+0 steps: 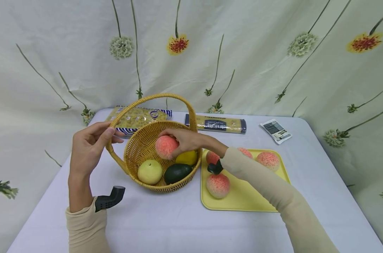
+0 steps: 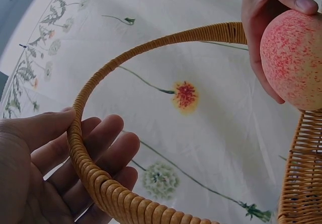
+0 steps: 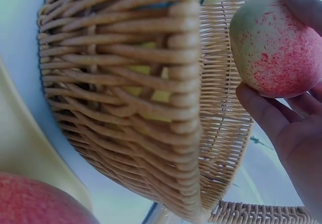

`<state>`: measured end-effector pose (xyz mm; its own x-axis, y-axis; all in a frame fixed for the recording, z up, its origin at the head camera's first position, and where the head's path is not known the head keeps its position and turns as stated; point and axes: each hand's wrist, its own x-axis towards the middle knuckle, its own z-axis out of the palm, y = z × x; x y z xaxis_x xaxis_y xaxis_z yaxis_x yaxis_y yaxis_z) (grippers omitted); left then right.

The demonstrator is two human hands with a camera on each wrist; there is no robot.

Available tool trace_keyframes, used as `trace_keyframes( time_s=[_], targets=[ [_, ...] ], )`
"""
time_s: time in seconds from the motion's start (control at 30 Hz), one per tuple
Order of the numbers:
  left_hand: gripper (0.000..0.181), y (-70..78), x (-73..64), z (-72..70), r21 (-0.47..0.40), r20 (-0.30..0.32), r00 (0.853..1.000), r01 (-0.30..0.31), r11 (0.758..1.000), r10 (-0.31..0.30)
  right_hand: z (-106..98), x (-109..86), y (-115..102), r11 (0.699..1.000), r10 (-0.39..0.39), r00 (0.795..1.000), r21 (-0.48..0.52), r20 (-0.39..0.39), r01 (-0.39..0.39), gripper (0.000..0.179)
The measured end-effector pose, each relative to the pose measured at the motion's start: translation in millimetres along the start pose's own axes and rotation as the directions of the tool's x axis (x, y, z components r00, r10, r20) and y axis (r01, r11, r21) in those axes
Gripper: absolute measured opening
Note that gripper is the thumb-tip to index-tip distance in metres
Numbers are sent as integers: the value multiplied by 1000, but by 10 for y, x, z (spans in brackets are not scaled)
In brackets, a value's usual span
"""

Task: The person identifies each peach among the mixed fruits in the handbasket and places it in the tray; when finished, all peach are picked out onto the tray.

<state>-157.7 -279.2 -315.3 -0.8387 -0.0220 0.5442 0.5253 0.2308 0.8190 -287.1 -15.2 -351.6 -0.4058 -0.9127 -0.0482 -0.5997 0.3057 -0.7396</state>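
Note:
A peach [image 1: 167, 147] is in my right hand [image 1: 189, 139], thumb and fingers spread round it, over the wicker basket [image 1: 141, 143]. My left hand [image 1: 89, 144] holds the left side of the basket's arched handle [image 2: 103, 72], with the thumb on one side and the fingers behind. Inside the basket lie a pale yellow-green round fruit [image 1: 150, 172], a dark green avocado [image 1: 177, 173] and a yellow fruit [image 1: 187, 158], partly covered by my right hand in the head view.
Right of the basket, a yellow tray [image 1: 242, 200] bears several peaches [image 1: 218, 185], some partly hidden by my right arm. Behind stand a bag of pasta [image 1: 137, 117], a spaghetti pack [image 1: 221, 124] and a small white packet [image 1: 276, 131]. A flowered cloth hangs behind the table.

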Motion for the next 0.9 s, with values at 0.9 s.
trace_keyframes(
  time_s=[0.9],
  targets=[
    [20,14,10,3,-33,-2,1000,14,999,-14,71,-444,20,993,-63,989,89,-134,76,75]
  ],
)
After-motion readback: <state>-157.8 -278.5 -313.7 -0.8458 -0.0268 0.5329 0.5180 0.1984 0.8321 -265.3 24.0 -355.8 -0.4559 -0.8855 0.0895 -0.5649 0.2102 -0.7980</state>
